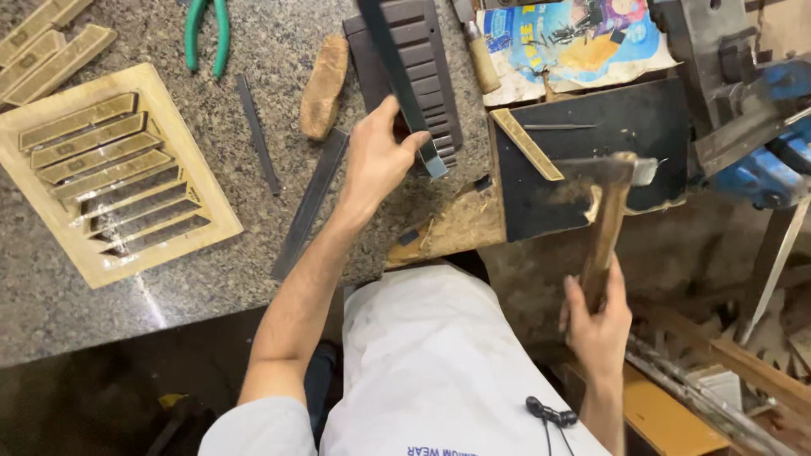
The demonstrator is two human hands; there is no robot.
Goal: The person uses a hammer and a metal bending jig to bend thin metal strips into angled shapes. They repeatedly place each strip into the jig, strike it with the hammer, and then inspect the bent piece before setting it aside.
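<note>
Two hands are at work: our left hand (376,160) has its grip clenched on one dark metal strip (397,80) stood over the dark slatted grille (414,59), and our right hand (598,325) grasps one wooden-handled hammer (610,215), raised. We judge the fitting midway; one tan grille (114,169) with six slats lies finished on the granite surface (253,245), three loose slats (46,46) beside it.

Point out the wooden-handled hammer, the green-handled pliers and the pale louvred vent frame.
Wooden-handled hammer (605,228): head view, on the handle above the right hand (596,325).
Green-handled pliers (221,38): head view, on the right grip.
Pale louvred vent frame (51,224): head view, on its left border.
</note>
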